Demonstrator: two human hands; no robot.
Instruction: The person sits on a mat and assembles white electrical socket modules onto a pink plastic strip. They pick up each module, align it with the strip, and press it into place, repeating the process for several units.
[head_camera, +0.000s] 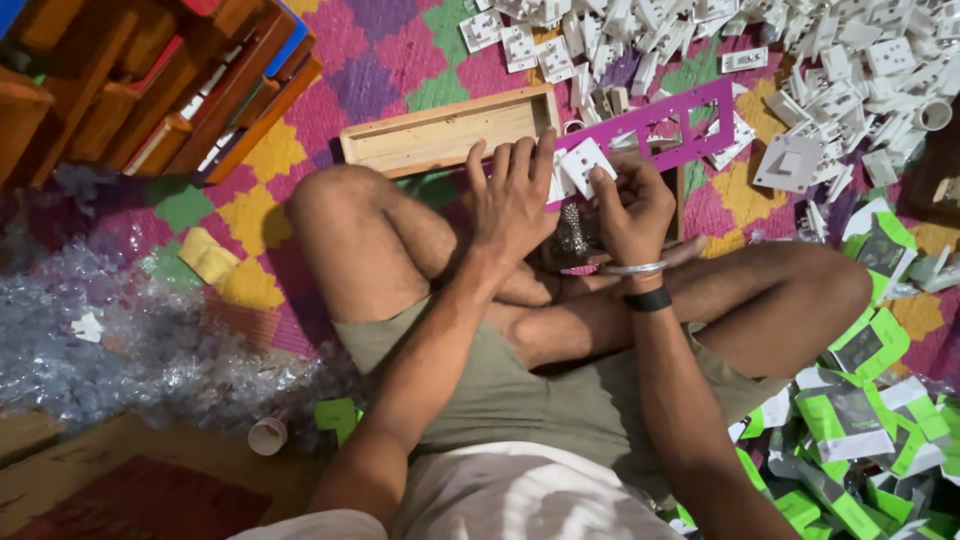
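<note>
A person sits cross-legged on a floor mat (400, 60) patterned in pink, purple, green and yellow diamonds, seen from above by a camera on their head. Both hands meet just past the crossed knees. The right hand (630, 205) pinches a small white square switch part (583, 165) by its lower right edge, thumb and fingers closed on it, so the part stands above the fingertips and tilts slightly. The left hand (512, 195) lies flat beside it, fingers (520, 160) straight, together and pointing away from the body, their tips touching the left edge of the white part and the near end of a purple plastic frame (665, 125); whether this hand grips anything cannot be told. The purple frame, long and pierced with rectangular openings, runs away to the upper right from the hands. Just left of it lies a shallow wooden tray (445, 135), long side toward the person. A large heap of white switch parts (800, 60) spreads across the mat beyond the frame. Green and white packets (860, 410) pile up beside the right knee. Crumpled clear plastic wrap (120, 330) covers the floor on the left, below a stack of wooden boxes (150, 80). The right wrist wears a silver bangle and a black band.
</note>
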